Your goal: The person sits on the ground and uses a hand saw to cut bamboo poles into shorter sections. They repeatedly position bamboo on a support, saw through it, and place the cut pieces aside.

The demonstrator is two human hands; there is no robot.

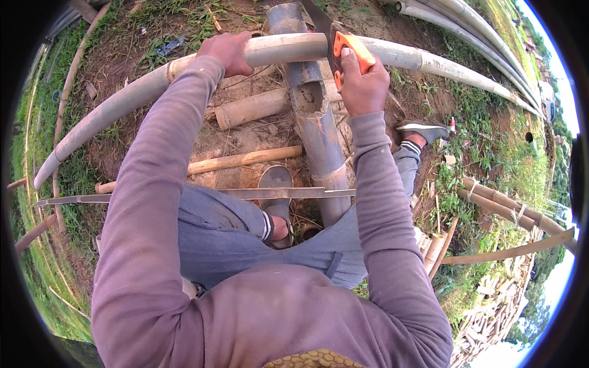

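Observation:
A long pale bamboo pole (285, 48) runs crosswise in front of me, resting over a thick grey bamboo length (325, 144) that has a notch cut in its top. My left hand (226, 51) is closed round the pole, left of that support. Just right of the support, my right hand (366, 86) grips the orange handle of a handsaw (356, 50). The dark blade stands across the pole and points away from me. How deep the blade sits in the bamboo cannot be made out.
A short bamboo piece (254, 109) and a thin bamboo stick (245, 158) lie on the soil. A flat strip (257, 194) crosses above my legs. Long poles (466, 30) lie at the far right; tied bamboo rails (509, 211) stand nearer, beside a heap of split pieces (497, 306).

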